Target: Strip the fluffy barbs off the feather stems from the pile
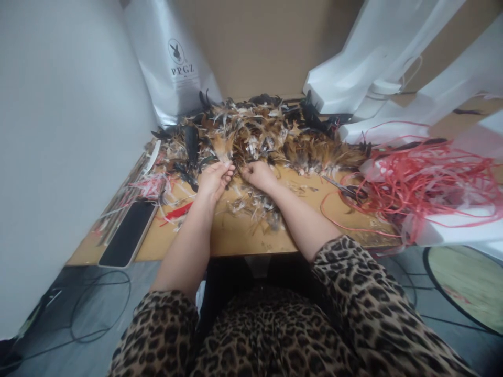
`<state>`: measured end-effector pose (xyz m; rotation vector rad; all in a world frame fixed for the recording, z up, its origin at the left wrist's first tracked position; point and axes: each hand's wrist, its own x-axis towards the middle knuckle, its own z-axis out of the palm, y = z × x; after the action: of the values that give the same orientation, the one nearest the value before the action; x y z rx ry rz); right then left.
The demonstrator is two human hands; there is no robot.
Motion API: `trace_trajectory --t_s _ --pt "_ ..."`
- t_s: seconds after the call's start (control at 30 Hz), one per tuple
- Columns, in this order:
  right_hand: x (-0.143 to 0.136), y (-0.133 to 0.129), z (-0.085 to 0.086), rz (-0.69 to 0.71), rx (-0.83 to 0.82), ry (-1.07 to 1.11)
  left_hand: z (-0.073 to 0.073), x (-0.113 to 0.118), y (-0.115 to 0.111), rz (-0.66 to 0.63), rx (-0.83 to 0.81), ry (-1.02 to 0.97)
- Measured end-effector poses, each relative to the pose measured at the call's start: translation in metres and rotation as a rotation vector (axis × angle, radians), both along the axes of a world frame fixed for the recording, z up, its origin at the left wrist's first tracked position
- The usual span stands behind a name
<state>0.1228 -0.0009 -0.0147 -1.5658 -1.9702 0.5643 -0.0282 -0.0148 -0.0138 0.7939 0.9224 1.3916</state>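
A heap of brown, white and black feathers (259, 123) spreads along the back of the wooden table (255, 243). My left hand (215, 179) is closed in a pinch on the pale base of a small bunch of tan feathers (222, 147), which fan out upward from the fingertips. Just to its right, my right hand (259, 175) reaches to the front edge of the heap with its fingers curled together. What those fingers hold, if anything, is hidden among the feathers. Loose feather scraps (261, 204) lie below the hands.
A phone (128, 233) lies at the table's left front, near pink and white strips (151, 186) and a red strip (178, 210). Scissors (346, 187) rest right of the hands, beside a tangle of red cord (428, 183). A white printed bag (176, 68) stands behind.
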Motion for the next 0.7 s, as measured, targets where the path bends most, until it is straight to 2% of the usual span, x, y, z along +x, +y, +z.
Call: trace_trajectory --t_s 0.07,0.17,0.27,0.4,0.7 --pt "0.005 0.003 0.003 -0.02 -0.081 0.285 0.0 0.0 0.0 -0.005 -0.003 -0.012" --pt "0.011 0.007 0.008 -0.024 -0.289 0.777 0.0 0.0 -0.001 -0.033 -0.021 -0.019" --pt "0.013 0.008 0.011 0.039 -0.43 1.093 -0.001 0.001 -0.002 -0.084 -0.059 -0.007" --pt "0.009 0.007 0.013 0.097 -0.457 1.223 -0.001 0.004 -0.004 -0.128 -0.108 -0.006" --pt "-0.004 0.004 0.008 0.056 -0.329 1.197 0.003 0.007 -0.008 -0.232 -0.18 -0.062"
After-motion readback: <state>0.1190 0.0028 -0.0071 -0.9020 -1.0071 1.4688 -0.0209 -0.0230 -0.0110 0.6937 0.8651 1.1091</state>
